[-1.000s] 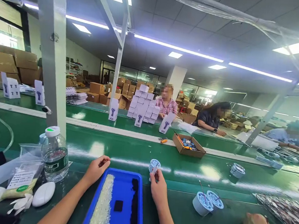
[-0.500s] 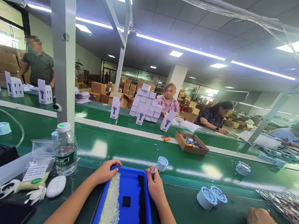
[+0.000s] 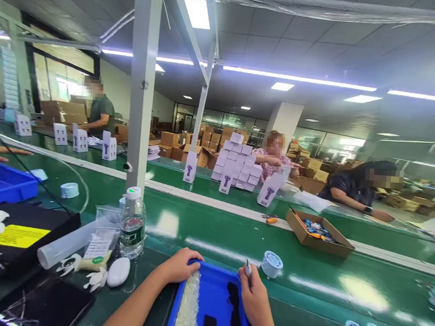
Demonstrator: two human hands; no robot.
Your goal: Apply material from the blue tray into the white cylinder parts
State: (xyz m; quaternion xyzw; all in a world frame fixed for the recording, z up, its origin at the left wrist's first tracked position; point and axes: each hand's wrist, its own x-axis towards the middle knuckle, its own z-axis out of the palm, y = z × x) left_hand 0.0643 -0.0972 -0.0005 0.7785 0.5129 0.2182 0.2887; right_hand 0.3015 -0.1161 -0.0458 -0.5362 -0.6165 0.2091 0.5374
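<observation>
In the lower middle is a blue tray [image 3: 213, 294] with clear whitish pellets [image 3: 186, 310] along its left side. A strip of black material [image 3: 234, 306] lies along its right side, and a small black square [image 3: 210, 325] lies between the two. My left hand [image 3: 182, 267] grips the tray's far left corner, thumb over the rim. At the far right corner my right hand [image 3: 255, 293] is closed around a slim pen-like tool [image 3: 248, 270], its tip pointing up. A light-blue round plastic part [image 3: 272, 264] stands just beyond my right hand.
Left of the tray are a water bottle [image 3: 132, 226], a white rounded case [image 3: 118, 272], white fan blades [image 3: 95, 279] and a dark tablet-like device [image 3: 41, 302]. A cardboard box of parts [image 3: 320, 233] sits across the green belt. Another person's hand [image 3: 1, 152] shows at the left edge.
My view has swung left, so the bench things appear further right. Another person's hand and a second blue tray have come into view at left; the wristbanded hand at right has left it.
</observation>
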